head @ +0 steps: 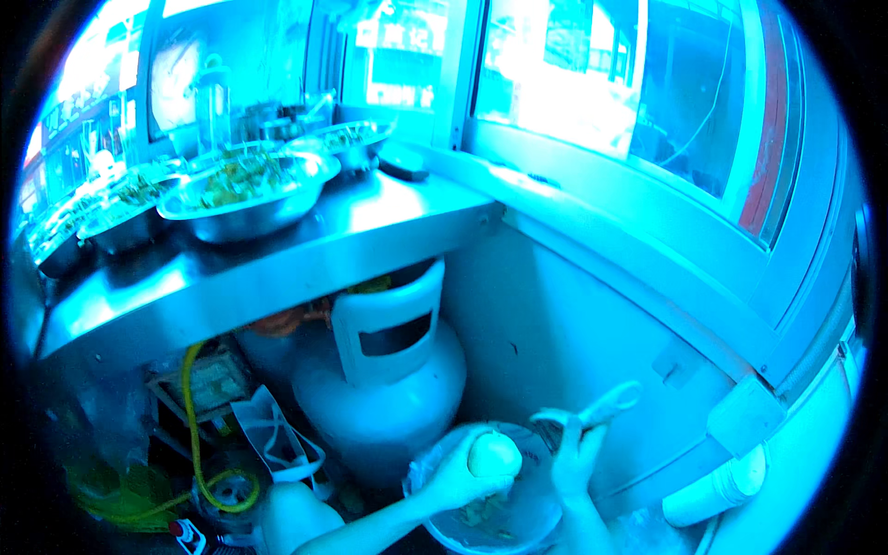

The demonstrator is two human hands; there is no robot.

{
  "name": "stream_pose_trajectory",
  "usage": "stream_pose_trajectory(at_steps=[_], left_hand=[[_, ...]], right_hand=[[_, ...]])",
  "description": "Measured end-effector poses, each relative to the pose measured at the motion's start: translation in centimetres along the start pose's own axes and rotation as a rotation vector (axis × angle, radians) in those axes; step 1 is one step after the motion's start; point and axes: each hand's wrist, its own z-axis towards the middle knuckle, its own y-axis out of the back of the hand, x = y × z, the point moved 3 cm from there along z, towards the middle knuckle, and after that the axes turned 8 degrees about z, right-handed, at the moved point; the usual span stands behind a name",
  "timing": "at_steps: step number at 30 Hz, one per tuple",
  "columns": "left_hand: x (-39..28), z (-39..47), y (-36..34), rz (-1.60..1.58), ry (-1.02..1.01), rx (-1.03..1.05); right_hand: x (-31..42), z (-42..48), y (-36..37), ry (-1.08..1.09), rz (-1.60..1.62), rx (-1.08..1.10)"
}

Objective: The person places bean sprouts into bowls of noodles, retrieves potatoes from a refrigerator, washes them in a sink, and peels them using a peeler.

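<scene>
My left hand (454,482) is closed around a pale, rounded vegetable (495,454), possibly a potato or radish; its kind is not clear. In my right hand (577,466) is what looks like a peeler (614,404), its handle pointing up and right. The head of the tool is a short way right of the vegetable, apart from it. Both hands are over a round bucket (531,510) with a plastic liner at its left rim. Small scraps (479,513) lie inside it, partly hidden by my left hand.
A grey gas cylinder (381,395) stands behind the bucket, under a steel counter (277,284). Metal bowls (243,222) of chopped greens sit on top. A yellow hose (189,402) loops at left. White stacked cups (714,485) lie at right, below a window (562,83).
</scene>
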Motion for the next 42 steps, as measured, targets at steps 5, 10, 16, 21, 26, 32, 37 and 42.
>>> stream_pose_trajectory(at_steps=[5, 10, 16, 21, 26, 32, 37, 42], left_hand=[[2.8, -0.1, -1.1, -1.002, 0.399, 0.098], [4.2, 0.8, -1.0, -1.268, 0.348, 0.116], [3.9, 1.2, -2.1, -0.502, 0.038, 0.104], [4.0, 0.3, -3.2, 0.020, 0.015, 0.177], [1.9, 0.2, -3.5, -0.218, -0.014, 0.327], [-0.3, 0.2, -1.1, 0.188, -0.009, -0.108], [-0.2, 0.4, -1.0, 0.123, -0.186, -0.267], [-1.5, -0.1, -0.7, 0.347, -0.324, -0.289]], right_hand=[[0.3, -0.9, 0.2, -0.100, 0.188, -0.054], [0.0, -1.7, -0.6, -0.387, 0.517, -0.078], [0.0, -2.5, -1.6, -0.360, 0.645, -0.001], [0.6, -1.8, -1.3, -0.408, 0.581, 0.063], [0.1, -2.3, -1.3, -0.340, 0.498, 0.186], [1.7, -1.7, 0.1, -0.084, 0.243, 0.078], [2.6, -1.6, 0.1, -0.139, 0.342, 0.034], [4.1, -2.6, -1.7, -0.113, 0.477, 0.133]])
